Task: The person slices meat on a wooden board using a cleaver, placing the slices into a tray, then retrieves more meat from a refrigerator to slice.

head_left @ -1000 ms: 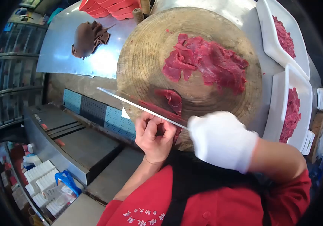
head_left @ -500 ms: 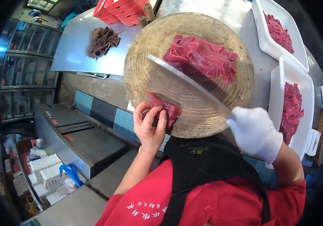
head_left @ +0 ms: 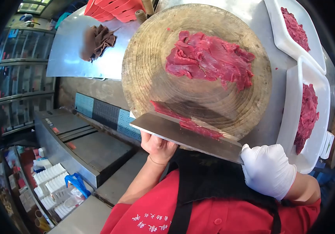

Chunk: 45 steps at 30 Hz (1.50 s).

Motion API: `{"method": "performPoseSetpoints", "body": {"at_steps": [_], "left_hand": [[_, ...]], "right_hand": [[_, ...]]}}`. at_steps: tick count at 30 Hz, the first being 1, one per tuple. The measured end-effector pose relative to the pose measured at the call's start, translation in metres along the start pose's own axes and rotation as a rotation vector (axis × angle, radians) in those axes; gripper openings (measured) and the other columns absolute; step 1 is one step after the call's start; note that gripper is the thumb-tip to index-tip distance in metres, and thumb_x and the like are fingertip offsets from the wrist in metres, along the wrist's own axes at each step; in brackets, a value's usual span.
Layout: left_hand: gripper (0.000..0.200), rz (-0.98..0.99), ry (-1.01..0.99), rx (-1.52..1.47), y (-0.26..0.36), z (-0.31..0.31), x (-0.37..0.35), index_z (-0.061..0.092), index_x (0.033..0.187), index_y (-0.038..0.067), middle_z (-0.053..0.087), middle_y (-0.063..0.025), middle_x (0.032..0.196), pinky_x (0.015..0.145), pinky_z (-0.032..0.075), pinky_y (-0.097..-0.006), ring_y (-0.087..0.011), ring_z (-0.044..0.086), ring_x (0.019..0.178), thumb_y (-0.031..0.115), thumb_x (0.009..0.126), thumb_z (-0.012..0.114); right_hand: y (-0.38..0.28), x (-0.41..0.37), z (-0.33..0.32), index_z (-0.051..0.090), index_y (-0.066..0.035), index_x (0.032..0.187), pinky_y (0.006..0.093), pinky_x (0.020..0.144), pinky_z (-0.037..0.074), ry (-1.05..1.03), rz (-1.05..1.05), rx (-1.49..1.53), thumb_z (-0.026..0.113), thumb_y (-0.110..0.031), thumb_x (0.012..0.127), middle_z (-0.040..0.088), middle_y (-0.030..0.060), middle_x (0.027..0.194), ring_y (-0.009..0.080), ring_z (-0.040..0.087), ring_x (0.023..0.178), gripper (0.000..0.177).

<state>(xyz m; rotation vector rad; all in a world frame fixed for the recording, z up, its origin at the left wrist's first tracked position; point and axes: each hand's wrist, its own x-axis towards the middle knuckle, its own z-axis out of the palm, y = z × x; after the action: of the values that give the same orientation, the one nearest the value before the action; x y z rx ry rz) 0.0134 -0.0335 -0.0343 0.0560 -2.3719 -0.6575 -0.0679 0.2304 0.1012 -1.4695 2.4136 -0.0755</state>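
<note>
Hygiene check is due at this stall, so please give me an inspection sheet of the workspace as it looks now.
Surface: round wooden chopping block, its top scored, on a steel counter.
Job's things: cleaver lies against a strip of raw meat at the block's near edge; pile of sliced meat farther back.
Clutter: two white trays holding meat at the right; brown cloth; red trays.
Hands: right hand, white-gloved, grips the cleaver's handle; left hand, bare, fingers hidden under the blade.
Cables: nothing seen.
Surroundings: shelving at left; stacked white boxes below.
</note>
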Motion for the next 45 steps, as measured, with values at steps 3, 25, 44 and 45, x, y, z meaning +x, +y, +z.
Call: {"method": "performPoseSetpoints", "body": {"at_steps": [3,25,44,45], "left_hand": [[0.024,-0.043,0.011,-0.024,0.004,0.001,0.004,0.07,0.093,0.007,0.067,-0.0122,0.097,0.082,0.051,-0.04,-0.0333,0.062,0.09,0.011,0.071,0.079],[0.024,-0.126,0.079,-0.141,0.009,0.008,0.017,0.065,0.087,0.0,0.06,-0.014,0.093,0.071,0.05,-0.0342,-0.0281,0.059,0.081,0.0,0.065,0.077],[0.027,-0.131,0.061,-0.085,0.006,0.006,-0.007,0.068,0.092,0.009,0.067,-0.0111,0.099,0.083,0.049,-0.0407,-0.034,0.061,0.093,0.004,0.068,0.078],[0.027,-0.163,0.059,-0.109,0.008,0.006,-0.004,0.069,0.092,0.01,0.068,-0.0096,0.096,0.084,0.049,-0.0411,-0.0343,0.061,0.093,0.004,0.068,0.078]], "right_hand": [[0.001,0.019,-0.009,0.057,0.001,0.081,0.0386,0.04,0.037,-0.128,-0.002,0.168,0.058,-0.014,0.072,0.054,0.011,0.057,0.0238,0.055,0.045,0.017],[-0.023,0.108,0.0,0.054,0.0,0.079,0.0429,0.051,0.049,0.223,-0.064,0.457,0.06,-0.015,0.074,0.06,0.0158,0.063,0.0344,0.062,0.055,0.017],[-0.009,-0.005,0.004,0.052,-0.004,0.072,0.0405,0.04,0.031,0.059,0.082,0.007,0.058,-0.013,0.069,0.049,0.0095,0.052,0.0235,0.051,0.043,0.011],[-0.008,-0.005,0.004,0.052,-0.004,0.071,0.0387,0.04,0.028,0.057,0.059,-0.014,0.058,-0.013,0.069,0.048,0.0085,0.052,0.0214,0.049,0.042,0.011]]}}
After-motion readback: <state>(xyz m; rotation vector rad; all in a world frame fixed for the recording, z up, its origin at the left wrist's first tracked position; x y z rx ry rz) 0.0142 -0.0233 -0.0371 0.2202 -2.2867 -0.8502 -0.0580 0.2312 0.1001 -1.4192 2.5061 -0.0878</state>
